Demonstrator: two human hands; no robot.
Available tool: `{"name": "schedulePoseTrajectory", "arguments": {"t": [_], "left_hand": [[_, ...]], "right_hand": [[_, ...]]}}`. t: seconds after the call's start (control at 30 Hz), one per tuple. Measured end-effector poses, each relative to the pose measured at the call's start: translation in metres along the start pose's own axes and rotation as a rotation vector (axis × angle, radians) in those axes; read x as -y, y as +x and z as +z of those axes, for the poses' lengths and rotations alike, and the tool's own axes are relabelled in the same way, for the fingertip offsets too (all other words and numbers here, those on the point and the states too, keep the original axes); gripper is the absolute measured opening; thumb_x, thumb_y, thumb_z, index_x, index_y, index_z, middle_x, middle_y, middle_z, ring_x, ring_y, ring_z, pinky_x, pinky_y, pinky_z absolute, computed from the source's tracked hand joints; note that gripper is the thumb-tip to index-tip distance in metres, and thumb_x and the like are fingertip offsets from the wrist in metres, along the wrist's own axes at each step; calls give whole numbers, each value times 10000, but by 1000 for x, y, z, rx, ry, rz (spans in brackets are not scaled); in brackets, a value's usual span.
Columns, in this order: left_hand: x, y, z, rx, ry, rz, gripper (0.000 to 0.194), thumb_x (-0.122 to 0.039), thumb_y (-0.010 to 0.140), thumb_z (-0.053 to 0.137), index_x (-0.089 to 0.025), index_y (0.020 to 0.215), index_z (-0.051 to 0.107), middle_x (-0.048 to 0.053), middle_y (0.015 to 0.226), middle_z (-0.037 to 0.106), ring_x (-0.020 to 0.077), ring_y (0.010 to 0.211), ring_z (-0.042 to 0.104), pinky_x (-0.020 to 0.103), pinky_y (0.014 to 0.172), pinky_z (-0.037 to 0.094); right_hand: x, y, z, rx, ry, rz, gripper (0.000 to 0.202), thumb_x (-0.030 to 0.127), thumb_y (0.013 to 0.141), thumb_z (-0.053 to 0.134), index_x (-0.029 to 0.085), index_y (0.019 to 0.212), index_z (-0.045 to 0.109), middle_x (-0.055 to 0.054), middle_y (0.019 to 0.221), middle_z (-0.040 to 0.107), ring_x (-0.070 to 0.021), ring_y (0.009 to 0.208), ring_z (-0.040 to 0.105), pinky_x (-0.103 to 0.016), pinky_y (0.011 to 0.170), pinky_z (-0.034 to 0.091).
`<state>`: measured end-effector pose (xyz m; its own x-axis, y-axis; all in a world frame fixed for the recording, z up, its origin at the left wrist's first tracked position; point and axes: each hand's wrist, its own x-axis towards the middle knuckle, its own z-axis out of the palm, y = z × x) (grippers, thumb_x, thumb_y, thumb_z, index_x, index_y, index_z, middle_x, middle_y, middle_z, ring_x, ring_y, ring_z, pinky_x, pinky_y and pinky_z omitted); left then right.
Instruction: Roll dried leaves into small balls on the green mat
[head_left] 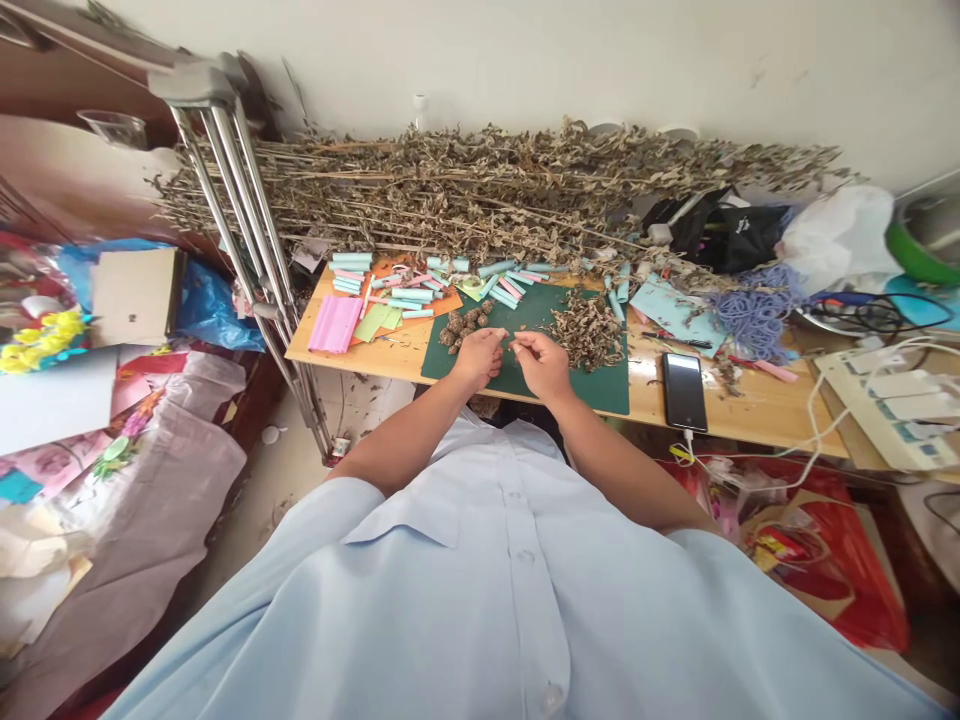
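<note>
- Green cutting mat (600, 392) lies flat on the wooden bench (645, 375), its near edge towards the person in the light blue shirt (495, 580).
- Left hand (481, 358): over the mat, fingers curled and thumb drawn in towards the index finger; whether something small is pinched there, I cannot tell.
- Right hand (541, 362): also over the mat, thumb and fingertips brought close together, pointing at the left hand; I cannot tell whether they grip anything. A narrow gap lies between the two hands.
- Brown crumpled balls (461, 328) sit in a cluster on the mat, just beyond and beside the left hand.
- Dried leaves (589, 335) form a loose heap on the mat's right part, just beside the right hand.
- Dry leafy stalks (450, 190) lie in a long, thick bundle across the back of the bench, near the wall.
- Paper rolls (411, 295), pale blue and pink, lie scattered between the stalks and the mat, with a stack of pink paper (335, 323) at the left end.
- Black phone (684, 390) rests right of the mat, a white cable (688, 438) plugged into its near end.
- Purple cord (757, 310) lies tangled beyond the phone, further right.
- Metal crutch (244, 205) leans at the bench's left end.
</note>
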<state>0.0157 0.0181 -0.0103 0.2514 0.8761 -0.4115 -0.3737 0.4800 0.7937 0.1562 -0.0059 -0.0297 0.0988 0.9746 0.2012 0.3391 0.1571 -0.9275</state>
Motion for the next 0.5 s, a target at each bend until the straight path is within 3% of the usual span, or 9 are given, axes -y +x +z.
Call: {"name": "schedulePoseTrajectory", "arguments": {"t": [0.2, 0.33, 0.5], "left_hand": [[-1, 2, -5, 9, 131, 82, 288, -495, 908, 611, -214, 930, 557, -93, 472, 331, 51, 335, 253, 198, 397, 127], [-2, 0, -9, -20, 179, 107, 245, -452, 914, 615, -212, 936, 577, -80, 479, 347, 59, 346, 274, 206, 399, 140], [0, -1, -14, -33, 208, 171, 288, -487, 911, 624, -202, 944, 598, -64, 491, 381, 59, 365, 295, 199, 396, 167]], "right_hand": [[-12, 3, 8, 85, 60, -40, 348, 401, 879, 622, 214, 1162, 698, -71, 1055, 773, -204, 926, 735, -385, 865, 605], [-19, 5, -1, 10, -163, -102, 303, 334, 934, 550, 218, 1173, 695, -76, 1080, 769, -222, 989, 726, -413, 947, 577], [-22, 8, -10, 151, -523, -234, 414, 192, 897, 577, 199, 1305, 647, -75, 1095, 763, -264, 1057, 670, -433, 989, 539]]}}
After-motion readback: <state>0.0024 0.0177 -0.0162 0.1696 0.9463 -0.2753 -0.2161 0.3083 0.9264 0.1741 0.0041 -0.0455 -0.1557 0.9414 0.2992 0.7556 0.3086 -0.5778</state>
